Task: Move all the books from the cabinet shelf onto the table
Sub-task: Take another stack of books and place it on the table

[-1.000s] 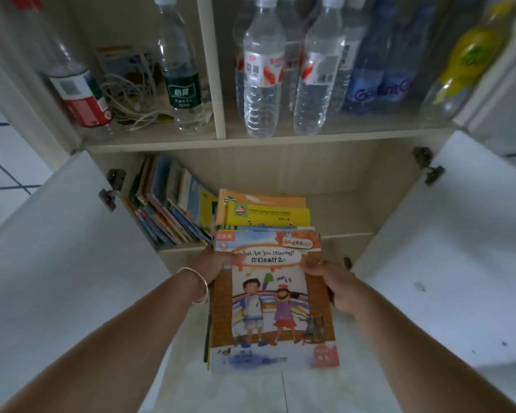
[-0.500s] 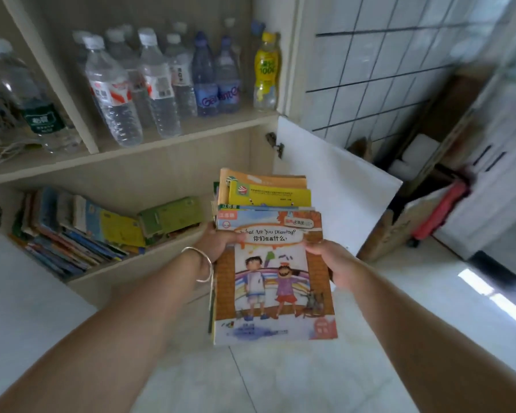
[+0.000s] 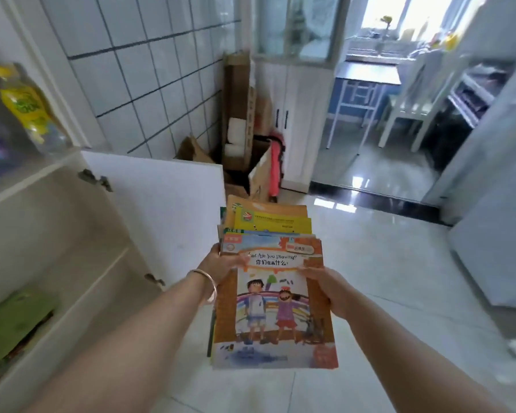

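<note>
I carry a stack of thin picture books (image 3: 273,296) flat in front of me, over the tiled floor. The top cover is orange and shows two drawn children. My left hand (image 3: 221,265) grips the stack's left edge, thumb on the top cover. My right hand (image 3: 328,289) grips its right edge the same way. The cabinet (image 3: 42,222) is at my left; a green book (image 3: 15,317) lies on its lower shelf. A dark-topped table (image 3: 370,73) stands far ahead in the other room.
The cabinet's white door (image 3: 161,210) stands open just left of the stack. Bottles (image 3: 21,108) fill the upper shelf. Cardboard boxes (image 3: 251,144) and a tall white cupboard (image 3: 292,93) are ahead; a white chair (image 3: 411,93) and white appliance (image 3: 495,234) at right.
My view has swung right, away from the cabinet toward the room. The stack stays gripped in both hands and has come away from the shelf.
</note>
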